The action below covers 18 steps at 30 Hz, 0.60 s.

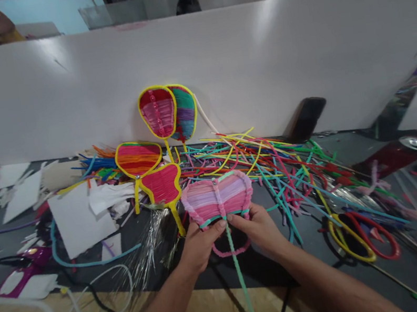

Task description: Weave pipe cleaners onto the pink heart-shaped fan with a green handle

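Between my hands is a pipe-cleaner fan [202,199] with a fuzzy pink rim and bands of pink and lilac. My left hand [202,239] grips its lower left edge, thumb near the middle. On the lower right edge, my right hand [258,227] pinches close to the centre. A long mint-green pipe cleaner [241,278] runs down from between my thumbs toward me. Below the panel a pink loop [232,252] hangs, partly behind my hands. Just left of the fan lies a yellow-rimmed pink fan [162,185].
Loose pipe cleaners [274,166] spread behind and right of my hands. Scissors [362,237] with yellow and red handles lie at right, near a red can [396,156]. A phone [308,115] leans on the white partition [233,66]. Purple glue guns [24,272] lie at both sides.
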Tool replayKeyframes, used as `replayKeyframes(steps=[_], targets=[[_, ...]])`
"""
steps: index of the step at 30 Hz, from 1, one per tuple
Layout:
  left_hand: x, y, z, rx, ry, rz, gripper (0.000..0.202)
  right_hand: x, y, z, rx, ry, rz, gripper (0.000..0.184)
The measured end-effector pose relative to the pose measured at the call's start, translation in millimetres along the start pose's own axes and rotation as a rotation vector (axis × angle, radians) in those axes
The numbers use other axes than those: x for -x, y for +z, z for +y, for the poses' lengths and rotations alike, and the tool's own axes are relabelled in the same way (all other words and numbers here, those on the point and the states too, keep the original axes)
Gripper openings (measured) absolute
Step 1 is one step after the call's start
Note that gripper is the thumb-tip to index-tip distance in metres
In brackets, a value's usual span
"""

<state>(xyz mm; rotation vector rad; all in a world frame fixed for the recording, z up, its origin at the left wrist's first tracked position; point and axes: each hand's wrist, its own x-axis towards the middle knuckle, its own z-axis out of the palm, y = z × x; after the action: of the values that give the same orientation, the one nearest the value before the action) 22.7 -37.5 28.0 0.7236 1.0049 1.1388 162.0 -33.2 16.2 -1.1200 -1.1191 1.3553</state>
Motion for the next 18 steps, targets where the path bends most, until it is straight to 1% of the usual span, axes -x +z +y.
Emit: replayKeyframes(steps=[5,7,9,12,15,18], targets=[[-0.3,0.0,1.2,-0.023,0.002,-0.033,0.027,1.8,1.2,3.0,0.016,-0.048,0.031,0.019],[-0.5,-0.3,1.3,-0.028,0.006,-0.065,0.029,2.2,1.1,4.3,0.021,-0.039,0.044,0.019],[-0.9,-0.6,1.0,-0.028,0.019,-0.071,0.032,1.9,0.9,4.7,0.003,-0.020,0.028,0.020],[-2.3,-0.7,0.6,-0.022,0.057,-0.026,0.033,0.4,0.6,3.1,-0.080,0.040,-0.019,0.020],[-4.1,0.1,2.0,-0.006,0.079,0.000,0.032,-1.2,0.5,0.8,-0.213,0.098,-0.075,0.022],[-4.9,1.5,5.0,0.018,0.077,0.010,0.029,-2.7,-0.7,-0.2,-0.317,0.111,-0.111,0.022]])
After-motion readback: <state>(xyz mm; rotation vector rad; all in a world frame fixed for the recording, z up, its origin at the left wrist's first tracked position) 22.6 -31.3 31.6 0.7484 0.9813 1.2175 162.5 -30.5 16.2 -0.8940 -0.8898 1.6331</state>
